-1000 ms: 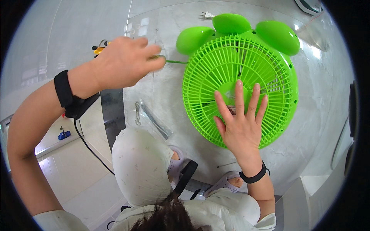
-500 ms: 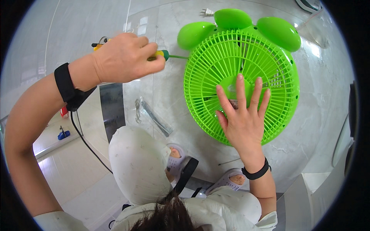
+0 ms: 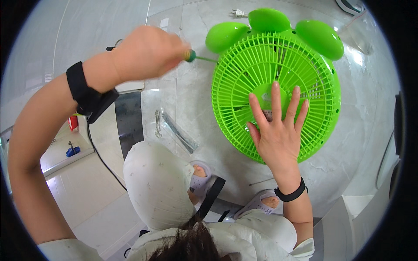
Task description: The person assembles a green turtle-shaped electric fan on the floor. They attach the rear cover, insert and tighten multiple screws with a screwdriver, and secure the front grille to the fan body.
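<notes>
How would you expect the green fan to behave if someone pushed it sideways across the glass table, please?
The green fan would probably slide easily: it lies flat on its grille on smooth glass table, and only the right hand pressing on it holds it steady. It looks like thin plastic, so likely light for its size. The slim grille ribs might flex under pressure.

Right hand [image 3: 278,135] flat, fingers spread, on the grille of the round green plastic fan [image 3: 278,82] lying face-up on the glass table top [image 3: 348,143]. Left hand [image 3: 146,52] closed on a green-handled screwdriver [image 3: 198,57], well left of the right hand; shaft tip at the fan's left rim. Clear plastic bag of small parts [image 3: 178,132] on the glass, between and below both grips. White plug [image 3: 238,13] beyond the fan, at the far edge.
</notes>
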The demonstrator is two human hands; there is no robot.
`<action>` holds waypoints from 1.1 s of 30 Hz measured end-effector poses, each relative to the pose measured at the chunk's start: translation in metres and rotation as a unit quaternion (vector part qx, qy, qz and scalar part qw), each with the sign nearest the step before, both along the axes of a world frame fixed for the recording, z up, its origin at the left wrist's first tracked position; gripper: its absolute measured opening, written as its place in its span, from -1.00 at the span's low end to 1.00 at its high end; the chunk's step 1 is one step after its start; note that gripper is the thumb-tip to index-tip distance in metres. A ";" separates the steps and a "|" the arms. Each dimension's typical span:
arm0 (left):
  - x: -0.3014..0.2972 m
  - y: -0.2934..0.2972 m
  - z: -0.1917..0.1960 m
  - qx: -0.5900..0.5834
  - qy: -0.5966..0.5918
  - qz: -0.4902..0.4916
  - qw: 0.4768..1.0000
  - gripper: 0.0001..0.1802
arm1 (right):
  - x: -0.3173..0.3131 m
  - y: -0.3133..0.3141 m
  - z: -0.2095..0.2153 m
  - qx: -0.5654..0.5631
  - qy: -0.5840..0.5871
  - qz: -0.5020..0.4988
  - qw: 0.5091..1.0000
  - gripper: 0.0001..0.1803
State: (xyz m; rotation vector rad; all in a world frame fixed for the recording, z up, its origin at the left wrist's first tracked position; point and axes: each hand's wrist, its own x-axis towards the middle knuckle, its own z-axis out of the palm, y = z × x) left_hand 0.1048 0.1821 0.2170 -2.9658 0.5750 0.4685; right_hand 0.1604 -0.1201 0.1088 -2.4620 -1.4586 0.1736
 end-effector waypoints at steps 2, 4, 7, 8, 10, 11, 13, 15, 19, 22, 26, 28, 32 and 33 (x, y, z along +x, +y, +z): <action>0.000 -0.008 0.003 -0.010 -0.056 -0.038 0.998 -0.77 | 0.000 0.000 0.002 -0.005 0.000 0.002 1.000 -0.36; 0.005 -0.018 0.006 -0.043 -0.126 -0.083 0.988 -0.75 | 0.000 -0.001 0.003 0.001 -0.002 0.002 1.000 -0.36; 0.022 -0.024 0.007 -0.274 0.040 0.755 0.594 -0.74 | 0.001 -0.003 0.001 0.001 0.007 0.001 1.000 -0.36; 0.027 -0.021 0.007 -0.238 0.091 0.803 0.539 -0.74 | 0.001 -0.003 0.001 0.006 0.005 0.001 1.000 -0.37; 0.027 -0.016 0.005 -0.193 0.150 0.716 0.655 -0.75 | 0.001 -0.003 -0.001 0.021 -0.002 0.001 1.000 -0.38; 0.024 -0.012 0.003 -0.160 0.150 0.623 0.751 -0.76 | 0.000 -0.003 -0.002 0.021 -0.001 -0.002 1.000 -0.38; 0.017 -0.006 0.001 -0.075 0.109 0.347 0.929 -0.76 | 0.000 -0.002 -0.001 0.021 -0.007 0.003 1.000 -0.38; 0.010 -0.002 0.001 -0.002 0.045 0.073 0.996 -0.76 | 0.000 0.000 -0.001 0.011 -0.009 0.002 1.000 -0.38; 0.011 -0.012 0.003 -0.011 -0.146 -0.030 0.989 -0.74 | 0.001 0.000 0.002 -0.006 -0.007 0.000 1.000 -0.37; 0.021 -0.022 -0.004 -0.209 0.025 0.718 0.663 -0.77 | 0.001 -0.001 0.001 0.002 0.005 -0.002 1.000 -0.36; 0.021 -0.015 -0.004 -0.102 0.037 0.411 0.905 -0.83 | 0.001 0.000 -0.002 0.015 -0.005 -0.003 1.000 -0.39; 0.017 -0.005 -0.002 -0.049 0.042 0.218 0.974 -0.85 | 0.000 0.000 -0.001 0.013 -0.011 -0.001 1.000 -0.39; 0.009 -0.003 0.002 -0.005 -0.015 0.032 0.999 -0.84 | 0.000 0.003 0.001 0.013 -0.012 -0.003 1.000 -0.38; 0.010 -0.006 0.003 -0.002 -0.041 0.002 0.999 -0.82 | 0.000 0.003 0.001 0.016 -0.013 -0.002 1.000 -0.38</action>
